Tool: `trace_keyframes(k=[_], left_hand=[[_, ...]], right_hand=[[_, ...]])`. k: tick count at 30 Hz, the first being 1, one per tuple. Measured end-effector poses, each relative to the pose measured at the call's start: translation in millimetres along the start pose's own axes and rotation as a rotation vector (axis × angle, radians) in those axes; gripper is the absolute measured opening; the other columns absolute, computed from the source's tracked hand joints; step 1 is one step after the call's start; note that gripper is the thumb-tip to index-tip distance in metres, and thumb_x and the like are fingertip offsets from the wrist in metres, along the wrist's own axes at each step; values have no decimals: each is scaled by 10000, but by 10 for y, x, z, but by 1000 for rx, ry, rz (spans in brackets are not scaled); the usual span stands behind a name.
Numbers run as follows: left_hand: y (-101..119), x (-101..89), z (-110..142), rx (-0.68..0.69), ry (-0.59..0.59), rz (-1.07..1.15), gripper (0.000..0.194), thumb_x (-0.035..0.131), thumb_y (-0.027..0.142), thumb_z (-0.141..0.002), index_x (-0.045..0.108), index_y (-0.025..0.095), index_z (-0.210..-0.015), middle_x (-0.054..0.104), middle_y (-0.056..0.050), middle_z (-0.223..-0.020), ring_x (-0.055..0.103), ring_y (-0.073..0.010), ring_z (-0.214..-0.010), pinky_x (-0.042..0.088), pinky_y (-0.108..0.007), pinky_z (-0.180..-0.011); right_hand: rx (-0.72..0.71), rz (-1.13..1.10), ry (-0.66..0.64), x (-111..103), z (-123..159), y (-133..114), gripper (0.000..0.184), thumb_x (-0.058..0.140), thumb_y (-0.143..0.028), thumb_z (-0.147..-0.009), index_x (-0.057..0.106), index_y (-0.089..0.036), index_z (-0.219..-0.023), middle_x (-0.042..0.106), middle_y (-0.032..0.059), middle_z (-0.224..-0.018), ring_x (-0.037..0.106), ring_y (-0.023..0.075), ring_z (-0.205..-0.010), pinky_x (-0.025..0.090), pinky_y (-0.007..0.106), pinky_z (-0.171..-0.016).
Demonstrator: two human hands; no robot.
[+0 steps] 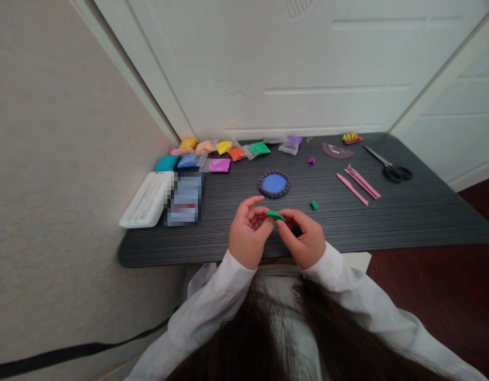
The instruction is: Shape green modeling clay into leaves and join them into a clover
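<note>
A flattened piece of green modelling clay [275, 215] is pinched between my two hands, just over the front part of the dark table. My left hand [249, 232] grips its left end, with the index finger raised apart. My right hand [303, 236] holds the right end between thumb and fingers. Beyond them lies a blue clay disc [274, 184] edged with a ring of small dark brown balls [261, 189]. A smaller green clay lump [314, 205] rests to the right, near my right hand.
Bags of coloured clay [220, 165] line the back left. A white case [149, 200] and a blurred-out flat item [185, 201] lie left. Rightward are pink tools [361, 181], black scissors [393, 172], a clear protractor-like piece [337, 151], a purple clay bit [311, 160] and a yellow-red item [351, 138].
</note>
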State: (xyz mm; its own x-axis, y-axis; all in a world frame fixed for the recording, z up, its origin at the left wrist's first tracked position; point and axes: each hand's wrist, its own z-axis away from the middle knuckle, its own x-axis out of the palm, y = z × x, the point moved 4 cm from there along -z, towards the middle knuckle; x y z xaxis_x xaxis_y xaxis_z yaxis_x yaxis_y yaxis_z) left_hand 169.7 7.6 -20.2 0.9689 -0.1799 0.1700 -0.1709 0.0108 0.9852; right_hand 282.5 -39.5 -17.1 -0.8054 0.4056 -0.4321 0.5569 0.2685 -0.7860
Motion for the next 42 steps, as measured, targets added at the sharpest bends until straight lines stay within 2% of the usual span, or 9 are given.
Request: trace_keyframes(k=[6, 13, 19, 22, 29, 35, 37, 39, 42], left_hand=[[-70, -154, -133, 41, -3, 18, 326, 655, 135, -633, 575, 183, -946, 639, 6, -770, 606, -113, -719, 449, -222, -653], [-150, -284, -269, -85, 56, 123, 278, 696, 187, -590, 598, 171, -850, 654, -2, -770, 611, -107, -665, 427, -198, -559], [-132, -412, -443, -55, 75, -9, 321, 712, 208, -561, 594, 162, -856, 646, -8, -767, 606, -118, -675, 425, -211, -574], [-99, -490, -585, -3, 84, -123, 337, 726, 175, -529, 609, 162, -845, 639, 5, -745, 592, -117, -696, 424, -225, -646], [-108, -582, -755, 17, 102, -254, 347, 726, 159, -511, 627, 160, -844, 616, 18, -658, 560, -114, -640, 396, -242, -662], [6, -402, -552, -92, 14, -93, 363, 716, 214, -539, 596, 161, -877, 632, 4, -714, 579, -107, -607, 414, -227, -571], [87, -282, -417, -127, -25, -21, 354, 718, 203, -542, 593, 168, -871, 642, 8, -721, 586, -99, -609, 428, -220, -575], [151, -146, -277, -193, -97, 155, 348, 726, 139, -536, 600, 173, -858, 655, 10, -725, 593, -90, -633, 435, -202, -590], [241, -10, -111, -195, -172, 222, 309, 717, 109, -568, 613, 179, -851, 665, 11, -722, 599, -91, -665, 448, -206, -627]], right_hand=[[40, -53, 24, -39, 7, 57, 204, 509, -218, -794, 565, -162, -982, 596, 14, -741, 535, 112, -647, 443, 248, -627], [59, -44, 57, -110, 5, 101, 196, 518, -220, -790, 572, -169, -971, 606, 16, -759, 541, 115, -662, 445, 256, -648], [77, -17, 92, -219, -2, 179, 183, 522, -228, -789, 580, -182, -956, 621, 20, -782, 544, 121, -670, 448, 266, -652], [99, -5, 92, -263, -5, 235, 179, 521, -237, -791, 582, -183, -950, 619, 22, -783, 549, 126, -679, 449, 272, -654], [84, 18, 63, -271, -25, 253, 167, 521, -223, -788, 583, -175, -936, 601, 14, -755, 535, 117, -650, 442, 258, -620], [11, 50, 45, -255, -52, 201, 190, 534, -210, -778, 573, -186, -963, 598, 24, -778, 543, 130, -677, 456, 280, -645], [-59, 43, 18, -248, -67, 135, 257, 548, -214, -773, 550, -192, -1029, 602, 37, -839, 550, 140, -732, 459, 300, -695], [-120, 26, -16, -252, -78, 47, 350, 572, -227, -765, 508, -193, -1107, 603, 50, -909, 552, 144, -776, 457, 309, -730], [-174, 9, -35, -295, -85, -91, 452, 614, -241, -744, 461, -192, -1167, 609, 50, -945, 552, 138, -785, 455, 301, -749]])
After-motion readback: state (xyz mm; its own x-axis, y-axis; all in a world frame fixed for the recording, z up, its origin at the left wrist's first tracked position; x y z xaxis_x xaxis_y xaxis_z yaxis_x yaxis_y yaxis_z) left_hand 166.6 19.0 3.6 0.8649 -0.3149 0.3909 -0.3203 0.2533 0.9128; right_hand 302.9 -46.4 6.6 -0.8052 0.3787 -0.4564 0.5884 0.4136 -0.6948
